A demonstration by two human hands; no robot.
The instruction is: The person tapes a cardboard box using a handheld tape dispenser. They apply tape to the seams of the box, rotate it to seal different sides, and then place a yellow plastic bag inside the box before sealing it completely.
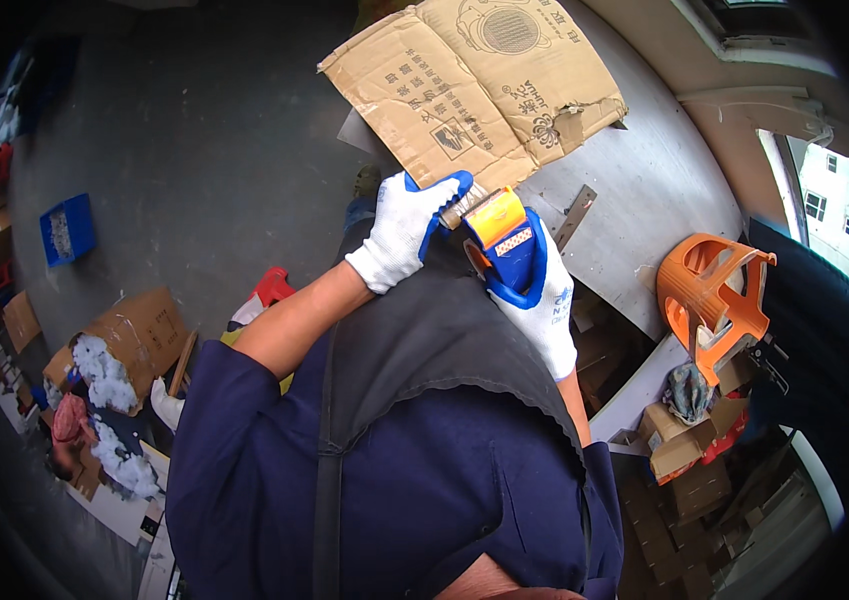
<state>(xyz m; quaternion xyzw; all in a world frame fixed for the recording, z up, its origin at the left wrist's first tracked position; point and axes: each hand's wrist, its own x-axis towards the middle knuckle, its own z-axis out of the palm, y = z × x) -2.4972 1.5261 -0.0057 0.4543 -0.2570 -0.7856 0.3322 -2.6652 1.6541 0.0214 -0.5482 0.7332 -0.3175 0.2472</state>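
My right hand (542, 305), in a white glove with a blue palm, grips a blue tape dispenser (514, 262) with an orange-yellow top plate (496, 220). My left hand (396, 230), gloved the same way, is at the dispenser's front, its fingers closed on the brown packing tape (456, 212); its fingertips are partly hidden. Just beyond both hands lies a flattened-looking cardboard box (454, 90) with dark print and a torn patch near its right corner. Its near edge almost meets my left fingers.
The box rests on a grey table (644, 200), with a flat metal bar (576, 215) right of my hands. An orange plastic frame (714, 300) stands at the table's right end. Open cartons (689, 435) sit below it. At left are a blue bin (68, 230) and a large carton (139, 340).
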